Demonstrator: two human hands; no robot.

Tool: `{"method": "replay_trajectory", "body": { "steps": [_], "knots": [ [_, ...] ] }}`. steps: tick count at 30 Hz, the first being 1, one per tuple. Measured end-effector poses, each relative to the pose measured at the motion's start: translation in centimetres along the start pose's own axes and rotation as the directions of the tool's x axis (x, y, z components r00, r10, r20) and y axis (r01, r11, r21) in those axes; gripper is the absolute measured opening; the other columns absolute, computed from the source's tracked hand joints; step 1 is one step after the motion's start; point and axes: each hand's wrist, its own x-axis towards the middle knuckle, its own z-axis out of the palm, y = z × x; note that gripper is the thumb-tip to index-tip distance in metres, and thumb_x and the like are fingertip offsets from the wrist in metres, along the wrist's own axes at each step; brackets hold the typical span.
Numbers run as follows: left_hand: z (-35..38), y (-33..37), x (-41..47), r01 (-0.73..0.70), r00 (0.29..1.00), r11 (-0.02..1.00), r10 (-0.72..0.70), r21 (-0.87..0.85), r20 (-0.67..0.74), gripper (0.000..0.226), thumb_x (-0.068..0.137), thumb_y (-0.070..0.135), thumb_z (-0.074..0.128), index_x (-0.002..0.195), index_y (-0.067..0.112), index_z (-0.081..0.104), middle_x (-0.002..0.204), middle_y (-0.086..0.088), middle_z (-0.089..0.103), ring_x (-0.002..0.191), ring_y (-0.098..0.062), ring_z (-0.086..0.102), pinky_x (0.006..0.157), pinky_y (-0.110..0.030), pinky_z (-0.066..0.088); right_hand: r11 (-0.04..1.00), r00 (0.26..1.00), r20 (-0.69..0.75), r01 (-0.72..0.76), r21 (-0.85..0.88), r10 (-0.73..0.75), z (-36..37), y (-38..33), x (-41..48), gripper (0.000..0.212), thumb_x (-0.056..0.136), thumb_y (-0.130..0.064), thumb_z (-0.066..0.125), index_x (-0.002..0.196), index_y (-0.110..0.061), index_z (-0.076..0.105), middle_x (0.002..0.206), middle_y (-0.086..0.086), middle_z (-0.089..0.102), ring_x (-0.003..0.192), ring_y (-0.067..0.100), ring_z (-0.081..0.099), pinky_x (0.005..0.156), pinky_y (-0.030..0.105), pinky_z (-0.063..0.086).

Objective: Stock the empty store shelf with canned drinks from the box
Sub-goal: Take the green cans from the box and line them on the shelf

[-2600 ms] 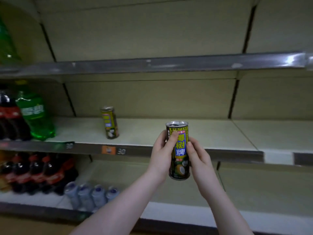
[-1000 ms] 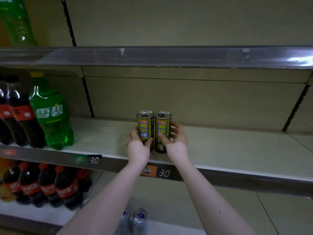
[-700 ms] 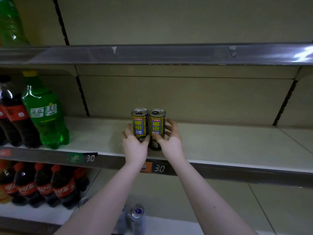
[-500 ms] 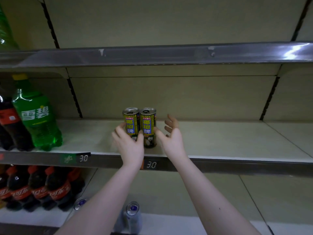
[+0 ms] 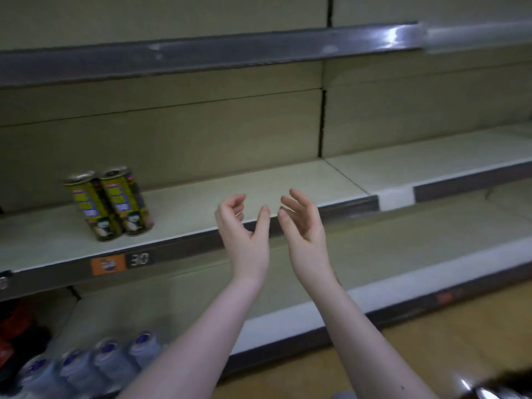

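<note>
Cans (image 5: 110,204) are standing side by side, touching, on the shelf (image 5: 187,208); left hand (image 5: 244,234) and right hand (image 5: 305,228) are hovering empty, fingers (image 5: 298,198) loosely curled. Setting the next can too close is risking toppling them

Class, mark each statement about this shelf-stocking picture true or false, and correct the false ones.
1. Two cans stand side by side on the middle shelf. True.
2. The left hand holds a can. False: it holds nothing.
3. The right hand is empty. True.
4. The cans stand to the right of both hands. False: they stand to the left of them.
5. The price label below the cans reads 50. False: it reads 30.
</note>
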Motion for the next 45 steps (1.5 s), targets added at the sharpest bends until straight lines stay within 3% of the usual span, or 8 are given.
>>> {"method": "replay_trajectory", "body": {
  "steps": [10, 18, 22, 26, 33, 37, 42, 45],
  "knots": [
    [14.1, 1.8, -17.8, 0.212, 0.862, 0.975, -0.153, -0.069, 0.484, 0.032, 0.085, 0.017, 0.065, 0.103, 0.032, 0.043, 0.113, 0.003, 0.049, 0.106, -0.007, 0.048, 0.091, -0.013, 0.037, 0.993, 0.907, -0.422, -0.039, -0.112, -0.012, -21.5, 0.0, -9.2, 0.031, 0.094, -0.01, 0.05, 0.115, -0.032, 0.051, 0.12, -0.002, 0.059, 0.114, 0.011, 0.057, 0.09, 0.017, 0.046],
    [19.5, 1.9, -29.8, 0.366, 0.568, 0.93, -0.202, -0.026, 0.798, 0.03, 0.085, 0.016, 0.065, 0.103, 0.037, 0.053, 0.105, 0.012, 0.061, 0.103, -0.008, 0.058, 0.089, -0.028, 0.048, 0.97, 0.757, -0.653, -0.172, -0.173, 0.018, -33.4, 1.8, -17.6, 0.029, 0.092, -0.017, 0.053, 0.116, -0.033, 0.052, 0.119, 0.0, 0.06, 0.115, 0.016, 0.058, 0.095, 0.029, 0.047],
    [21.4, 0.6, -34.0, 0.373, 0.435, 0.927, -0.213, 0.041, 0.875, 0.03, 0.087, 0.016, 0.062, 0.108, 0.035, 0.055, 0.105, 0.017, 0.062, 0.102, -0.002, 0.058, 0.085, -0.021, 0.048, 0.95, 0.675, -0.737, -0.251, -0.188, 0.032, -37.5, 3.3, -21.2, 0.031, 0.094, -0.011, 0.052, 0.115, -0.034, 0.052, 0.119, -0.001, 0.061, 0.112, 0.009, 0.058, 0.09, 0.023, 0.047],
    [22.4, -0.8, -36.7, 0.434, 0.397, 0.898, -0.265, 0.075, 0.879, 0.029, 0.087, 0.013, 0.062, 0.104, 0.036, 0.056, 0.101, 0.017, 0.064, 0.092, 0.007, 0.06, 0.077, -0.01, 0.048, 0.917, 0.603, -0.796, -0.344, -0.2, 0.052, -40.2, 5.5, -23.6, 0.026, 0.094, -0.013, 0.052, 0.111, -0.032, 0.052, 0.114, -0.002, 0.062, 0.108, 0.005, 0.058, 0.086, 0.014, 0.048],
    [22.8, -2.8, -39.5, 0.43, 0.38, 0.891, -0.324, 0.144, 0.866, 0.027, 0.087, 0.015, 0.062, 0.111, 0.029, 0.059, 0.102, 0.015, 0.064, 0.099, -0.002, 0.06, 0.084, -0.024, 0.051, 0.729, 0.454, -0.869, -0.661, -0.181, 0.196, -43.1, 10.2, -26.2, 0.022, 0.093, -0.016, 0.052, 0.115, -0.018, 0.055, 0.109, -0.005, 0.06, 0.1, 0.01, 0.057, 0.069, 0.006, 0.042],
    [23.0, -2.9, -38.5, 0.378, 0.384, 0.914, -0.301, 0.149, 0.873, 0.027, 0.088, 0.017, 0.061, 0.111, 0.03, 0.058, 0.105, 0.013, 0.064, 0.101, -0.004, 0.06, 0.086, -0.022, 0.048, 0.532, 0.399, -0.852, -0.828, -0.177, 0.338, -44.3, 12.9, -26.3, 0.023, 0.091, -0.021, 0.053, 0.112, -0.015, 0.057, 0.112, 0.005, 0.064, 0.1, 0.02, 0.06, 0.071, 0.027, 0.044],
    [23.3, -2.1, -36.8, 0.361, 0.413, 0.927, -0.26, 0.105, 0.873, 0.027, 0.089, 0.012, 0.059, 0.106, 0.033, 0.056, 0.103, 0.012, 0.062, 0.09, 0.009, 0.057, 0.072, -0.003, 0.043, 0.329, 0.34, -0.826, -0.923, -0.201, 0.45, -44.8, 14.6, -25.4, 0.028, 0.089, -0.023, 0.058, 0.113, -0.009, 0.057, 0.112, 0.012, 0.063, 0.104, 0.03, 0.058, 0.075, 0.03, 0.043],
    [23.5, -2.0, -36.2, 0.355, 0.417, 0.931, -0.24, 0.086, 0.877, 0.027, 0.089, 0.011, 0.059, 0.108, 0.03, 0.056, 0.102, 0.014, 0.061, 0.087, 0.013, 0.056, 0.07, -0.002, 0.044, 0.261, 0.303, -0.836, -0.944, -0.2, 0.457, -44.7, 15.1, -25.1, 0.011, 0.088, -0.018, 0.058, 0.085, -0.007, 0.06, 0.1, 0.016, 0.065, 0.095, 0.033, 0.061, 0.066, 0.029, 0.039]
  ]
}}
